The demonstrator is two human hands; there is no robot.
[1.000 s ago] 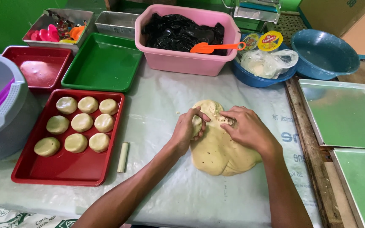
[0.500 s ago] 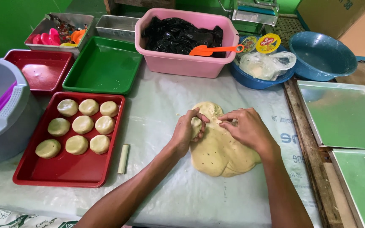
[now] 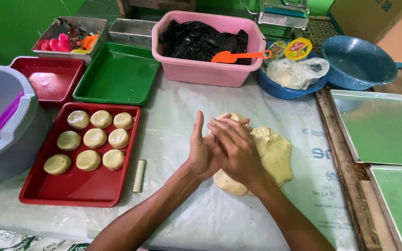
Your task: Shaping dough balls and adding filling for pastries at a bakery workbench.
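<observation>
Plastic-covered worktop [image 3: 177, 116], green wall beyond, trays and tubs at the far edge.
Left hand [image 3: 202, 149] and right hand [image 3: 235, 149] pressed palm to palm over the pale dough slab [image 3: 275, 155], hiding its left part; anything held between the palms impossible to make out. Left of that, a red tray [image 3: 77, 186] of nine dough rounds [image 3: 95, 138]; grey bucket [image 3: 1, 121] cut off at the left.

Dough mass [image 3: 275, 153] right of tray [image 3: 77, 186]
</observation>
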